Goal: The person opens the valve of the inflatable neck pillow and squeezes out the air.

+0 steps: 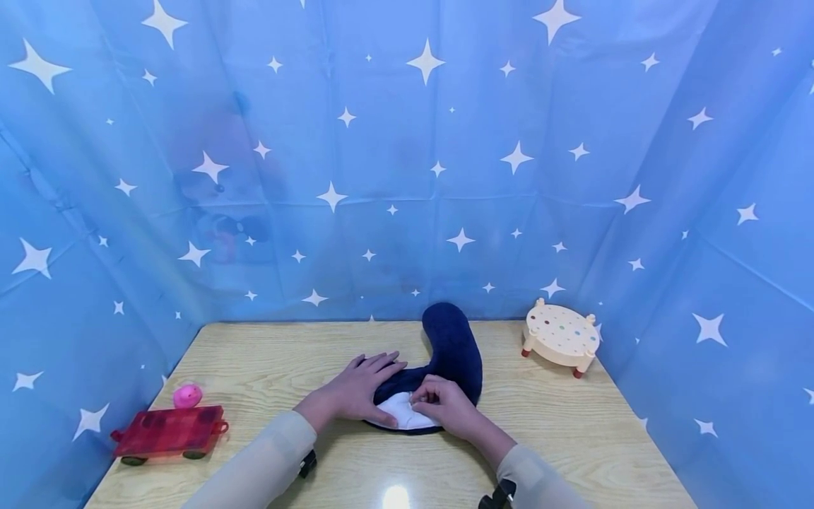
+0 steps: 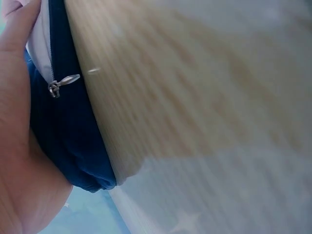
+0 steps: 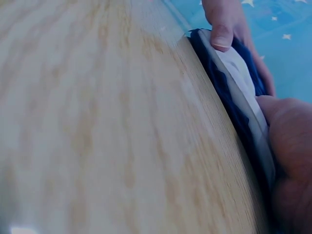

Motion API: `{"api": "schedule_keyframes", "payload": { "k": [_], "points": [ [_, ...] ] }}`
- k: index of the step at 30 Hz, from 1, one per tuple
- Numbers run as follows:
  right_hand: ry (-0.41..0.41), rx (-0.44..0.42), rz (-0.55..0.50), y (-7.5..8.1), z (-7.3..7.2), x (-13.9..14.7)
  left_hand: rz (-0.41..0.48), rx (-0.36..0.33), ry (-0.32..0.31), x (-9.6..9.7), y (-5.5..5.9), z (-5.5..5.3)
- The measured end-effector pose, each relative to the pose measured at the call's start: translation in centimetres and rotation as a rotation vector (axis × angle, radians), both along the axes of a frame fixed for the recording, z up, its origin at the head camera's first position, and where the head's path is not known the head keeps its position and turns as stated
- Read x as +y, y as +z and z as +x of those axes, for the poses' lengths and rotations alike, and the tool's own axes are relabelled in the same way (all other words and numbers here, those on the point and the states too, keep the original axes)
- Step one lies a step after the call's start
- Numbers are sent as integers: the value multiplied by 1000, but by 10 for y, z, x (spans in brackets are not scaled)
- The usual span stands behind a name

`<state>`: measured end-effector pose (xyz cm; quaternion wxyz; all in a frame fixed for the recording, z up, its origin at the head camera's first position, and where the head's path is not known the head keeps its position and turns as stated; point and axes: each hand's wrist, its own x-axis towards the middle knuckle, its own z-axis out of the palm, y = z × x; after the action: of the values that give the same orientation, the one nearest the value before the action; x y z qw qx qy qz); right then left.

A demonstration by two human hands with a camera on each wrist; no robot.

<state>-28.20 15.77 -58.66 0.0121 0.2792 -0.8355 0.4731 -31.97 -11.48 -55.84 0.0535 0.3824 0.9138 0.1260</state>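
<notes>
A navy U-shaped neck pillow (image 1: 453, 346) lies on the table, its cover unzipped along the near side. White inner cushion (image 1: 403, 411) shows through the opening. My left hand (image 1: 359, 390) rests on the pillow's left part with fingers spread, the thumb on the white edge. With thumb and fingers curled, my right hand (image 1: 445, 406) pinches the white inner cushion near the middle of the opening; its fingertips are partly hidden. In the left wrist view, a metal zipper pull (image 2: 63, 85) hangs at one end of the opening.
To the left on the wooden table (image 1: 267, 353) sits a translucent red toy cart (image 1: 170, 431), with a small pink toy (image 1: 187, 396) behind it. A cream dotted toy stool (image 1: 562, 332) stands at the back right. Blue star-patterned curtains (image 1: 381, 155) surround the table.
</notes>
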Motion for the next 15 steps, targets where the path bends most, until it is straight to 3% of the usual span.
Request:
{"api": "schedule_keyframes", "payload": {
  "k": [2,15],
  "points": [
    [-1,5,8,-8,-4,2,-5,1,1,0,-1,0],
    [-5,-19,11,-8,-5,1,-34,-11,13,2,-1,0]
  ]
}}
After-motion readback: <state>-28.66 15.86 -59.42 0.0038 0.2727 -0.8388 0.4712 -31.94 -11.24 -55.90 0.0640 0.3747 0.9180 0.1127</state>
